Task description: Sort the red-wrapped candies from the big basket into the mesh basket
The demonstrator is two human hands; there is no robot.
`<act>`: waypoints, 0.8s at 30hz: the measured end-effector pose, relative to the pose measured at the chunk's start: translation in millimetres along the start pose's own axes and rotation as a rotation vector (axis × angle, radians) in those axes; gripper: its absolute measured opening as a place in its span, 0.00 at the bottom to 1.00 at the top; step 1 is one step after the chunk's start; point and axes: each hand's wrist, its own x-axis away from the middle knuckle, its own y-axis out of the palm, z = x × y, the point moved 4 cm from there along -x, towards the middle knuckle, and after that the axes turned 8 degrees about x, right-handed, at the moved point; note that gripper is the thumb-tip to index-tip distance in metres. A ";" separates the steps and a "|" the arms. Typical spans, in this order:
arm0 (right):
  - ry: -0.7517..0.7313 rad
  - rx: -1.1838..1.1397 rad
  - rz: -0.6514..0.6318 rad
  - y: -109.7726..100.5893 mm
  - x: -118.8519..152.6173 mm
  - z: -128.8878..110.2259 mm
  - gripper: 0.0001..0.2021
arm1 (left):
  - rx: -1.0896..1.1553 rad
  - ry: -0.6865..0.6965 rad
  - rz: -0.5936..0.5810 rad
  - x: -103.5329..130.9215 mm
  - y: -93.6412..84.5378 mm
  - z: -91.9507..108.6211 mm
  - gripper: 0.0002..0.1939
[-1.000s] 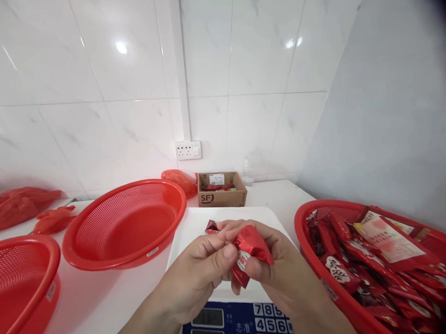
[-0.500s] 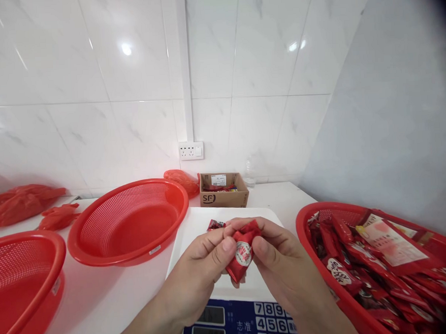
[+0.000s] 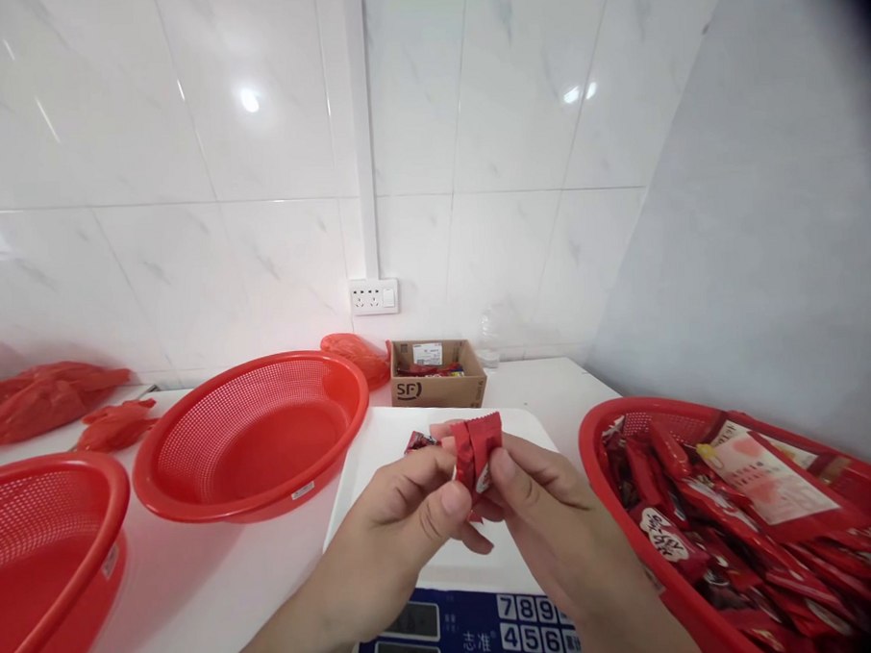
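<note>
Between both my hands, above the white weighing pan (image 3: 453, 564) of a digital scale (image 3: 484, 632), is a small red snack packet (image 3: 477, 452) with a crimped top edge. My left hand (image 3: 407, 515) pinches its left side between thumb and fingers. On the other side my right hand (image 3: 548, 504) grips it, thumb pressed on the front. Another small dark red packet (image 3: 420, 442) lies on the pan behind my left fingers, partly hidden. My forearms cover parts of the scale's display and keypad.
To the right stands a red basket (image 3: 592, 445) full of red packets (image 3: 732, 506). Two red perforated baskets stand left, one (image 3: 268, 469) near the scale and one (image 3: 88, 476) at the edge. Behind are a cardboard box (image 3: 438, 392), red plastic bags (image 3: 56, 396) and the tiled wall (image 3: 274, 257).
The red packet has been turned and raised in my fingers: its white label faced me before, and now the crimped end points up with the label mostly hidden.
</note>
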 end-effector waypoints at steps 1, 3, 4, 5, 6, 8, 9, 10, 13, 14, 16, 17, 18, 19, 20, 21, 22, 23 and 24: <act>0.012 0.000 0.012 -0.3 0.2 0.2 0.14 | 0.026 0.011 0.016 -0.1 -0.6 0.6 0.18; 0.003 0.000 0.011 -0.6 0.8 0.8 0.14 | 0.054 0.043 0.071 0.1 -2.0 2.3 0.15; -0.005 -0.001 0.005 -0.8 1.2 1.6 0.16 | 0.046 0.057 0.107 0.6 -2.7 3.1 0.15; -0.010 -0.004 -0.004 -1.0 1.7 2.7 0.19 | 0.023 0.071 0.149 1.5 -3.3 4.1 0.15; -0.010 -0.007 -0.012 -1.3 2.1 3.9 0.21 | -0.016 0.087 0.197 2.6 -3.9 5.2 0.15; 0.009 -0.020 -0.025 -1.6 2.5 5.9 0.22 | -0.125 0.130 0.292 5.4 -4.6 8.6 0.15; 0.021 -0.024 -0.025 -1.7 2.5 6.1 0.21 | -0.183 0.157 0.325 6.9 -4.3 10.7 0.14; 0.029 -0.022 -0.014 -2.2 2.4 5.4 0.20 | -0.235 0.179 0.340 8.0 -3.5 12.7 0.13; 0.030 0.035 0.093 -6.8 1.6 -0.2 0.14 | -0.332 0.202 0.289 9.3 1.0 16.3 0.11; 0.023 0.068 0.135 -8.9 1.6 -2.4 0.12 | -0.336 0.202 0.265 9.4 2.2 16.8 0.12; 0.003 0.119 0.179 -11.9 2.1 -5.6 0.11 | -0.284 0.202 0.237 9.2 3.1 16.9 0.13; -0.006 0.123 0.163 -12.0 2.4 -6.2 0.13 | -0.225 0.195 0.231 8.9 2.8 16.4 0.13; -0.009 0.114 0.125 -11.3 2.8 -5.9 0.15 | -0.147 0.183 0.222 8.6 2.2 15.6 0.12; -0.006 0.096 0.075 -10.0 3.3 -5.1 0.18 | -0.058 0.167 0.205 8.1 1.8 14.6 0.12; -0.002 0.076 0.023 -8.4 3.9 -4.0 0.21 | 0.030 0.150 0.181 7.7 1.5 13.7 0.12; 0.000 0.060 -0.022 -6.9 4.4 -3.0 0.23 | 0.106 0.132 0.153 7.4 1.5 12.9 0.12; -0.007 0.052 -0.050 -6.0 4.7 -2.4 0.24 | 0.168 0.116 0.126 7.3 1.4 12.4 0.12; -0.021 0.057 -0.059 -5.6 4.7 -2.2 0.24 | 0.213 0.098 0.107 7.4 1.2 12.0 0.11; -0.041 0.070 -0.053 -5.8 4.6 -2.3 0.22 | 0.244 0.077 0.099 7.7 0.9 11.4 0.11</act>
